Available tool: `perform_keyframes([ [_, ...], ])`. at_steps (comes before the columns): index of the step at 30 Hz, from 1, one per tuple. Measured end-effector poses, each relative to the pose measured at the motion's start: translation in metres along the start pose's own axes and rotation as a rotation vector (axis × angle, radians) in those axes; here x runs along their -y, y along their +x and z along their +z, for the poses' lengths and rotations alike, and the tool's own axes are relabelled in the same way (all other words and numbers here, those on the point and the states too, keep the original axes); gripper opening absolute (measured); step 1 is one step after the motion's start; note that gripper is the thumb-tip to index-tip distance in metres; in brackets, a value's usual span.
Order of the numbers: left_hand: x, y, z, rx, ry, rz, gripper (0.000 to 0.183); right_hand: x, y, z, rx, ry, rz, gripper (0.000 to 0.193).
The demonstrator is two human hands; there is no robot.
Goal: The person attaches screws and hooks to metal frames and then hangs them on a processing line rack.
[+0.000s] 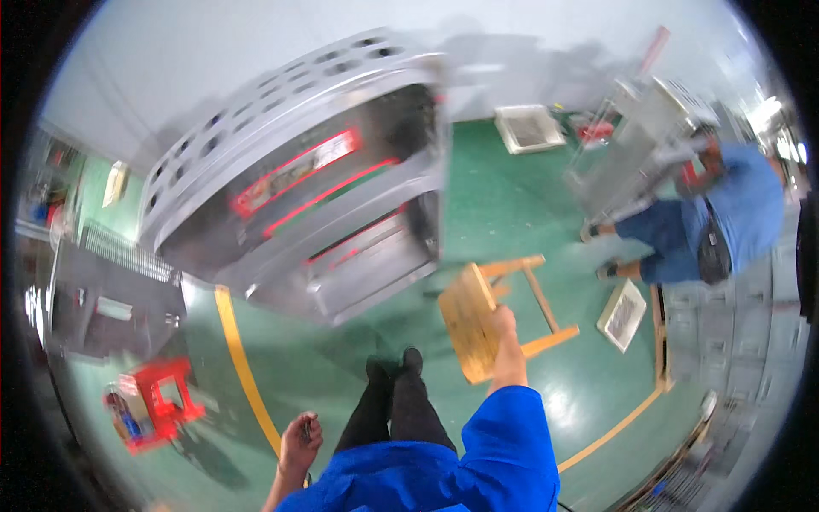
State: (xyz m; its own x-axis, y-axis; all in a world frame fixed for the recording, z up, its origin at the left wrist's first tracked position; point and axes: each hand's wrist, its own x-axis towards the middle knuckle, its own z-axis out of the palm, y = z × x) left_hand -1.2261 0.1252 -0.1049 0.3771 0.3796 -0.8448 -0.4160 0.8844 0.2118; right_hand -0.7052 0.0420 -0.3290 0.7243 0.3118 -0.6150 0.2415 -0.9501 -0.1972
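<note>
My right hand (504, 322) is closed on the edge of the seat of a wooden stool (469, 328). The stool is tipped on its side, with its legs pointing right. Whether it hangs clear of the floor or touches it, I cannot tell. Low in the view, beside my legs, my left hand (300, 442) has its fingers curled in. A small dark spot shows among those fingers, but what they hold, if anything, is not clear.
Ahead stands a large grey metal cabinet frame (375, 224) with round holes along its top. A red plastic stool (162, 401) with items on it is at lower left. At right, a person (734, 213) in blue bends beside metal equipment. White trays (529, 128) lie on the green floor.
</note>
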Motion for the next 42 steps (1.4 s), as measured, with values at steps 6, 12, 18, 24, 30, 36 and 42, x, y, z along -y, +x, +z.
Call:
perform_keyframes([
  [6,0.009,-0.036,-0.061,-0.016,-0.195,-0.015,0.02,-0.02,-0.075,0.067,0.331,-0.301,-0.061,0.061],
  [12,0.029,-0.075,-0.117,0.033,-0.318,-0.019,0.02,0.01,-0.141,0.102,0.467,-0.499,-0.271,0.072],
  [18,-0.026,-0.096,-0.182,0.099,-0.204,0.011,0.019,0.078,-0.213,0.198,0.528,-0.545,-0.541,0.068],
  [24,-0.045,-0.134,-0.312,-0.173,-0.301,0.32,0.02,0.193,-0.3,0.345,0.671,-0.773,-0.645,0.07],
  [30,-0.029,-0.163,-0.421,-0.363,-0.455,0.417,0.019,0.261,-0.366,0.543,0.949,-0.651,-0.931,0.066],
  [36,0.014,-0.16,-0.479,-0.404,-0.812,0.386,0.022,0.338,-0.481,0.688,1.337,-0.689,-0.948,0.064],
  [42,0.0,-0.166,-0.529,-0.467,-0.903,0.372,0.021,0.388,-0.522,0.773,1.039,-0.576,-1.214,0.06],
])
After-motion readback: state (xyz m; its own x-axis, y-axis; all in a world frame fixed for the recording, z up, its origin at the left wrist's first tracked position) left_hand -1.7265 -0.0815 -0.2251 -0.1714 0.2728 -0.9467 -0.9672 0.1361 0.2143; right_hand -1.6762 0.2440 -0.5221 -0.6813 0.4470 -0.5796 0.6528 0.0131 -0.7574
